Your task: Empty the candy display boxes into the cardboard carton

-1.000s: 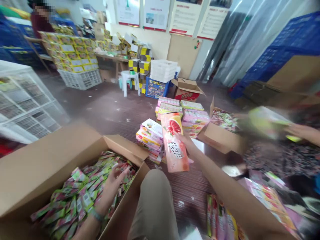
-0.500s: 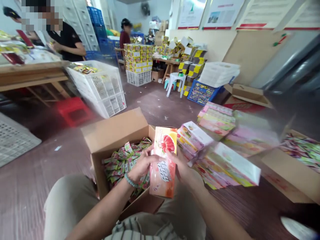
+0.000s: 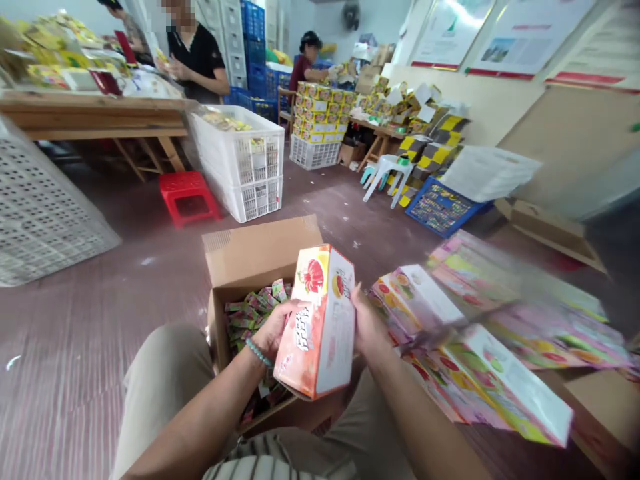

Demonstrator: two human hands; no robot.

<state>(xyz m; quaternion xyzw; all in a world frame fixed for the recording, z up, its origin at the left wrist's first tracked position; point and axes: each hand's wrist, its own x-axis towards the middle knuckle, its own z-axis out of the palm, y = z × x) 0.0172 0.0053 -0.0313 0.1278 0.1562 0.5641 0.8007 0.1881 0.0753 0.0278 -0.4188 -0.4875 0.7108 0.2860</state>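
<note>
Between my two hands is a small printed carton point(image 3: 311, 327), orange and white with a red fruit picture, tilted so that its front and right side show. My left hand point(image 3: 281, 328), with a bead bracelet at the wrist, grips its left side. On the opposite side my right hand point(image 3: 367, 320) presses against the carton, its fingers partly hidden behind it. Below and behind the carton stands an open cardboard box point(image 3: 260, 257) between my knees, holding many small green and pink sachets point(image 3: 245, 320).
Several similar printed cartons point(image 3: 480, 373) lie on the floor to my right. Ahead stand stacked white crates point(image 3: 260, 163), a red stool point(image 3: 187, 193) and a light plastic stool point(image 3: 393, 175). Two people are at tables farther back, another at far left.
The carton has turned, bringing its white right side into view, and my hands have turned with it. My view has swung left, so the room appears shifted to the right.
</note>
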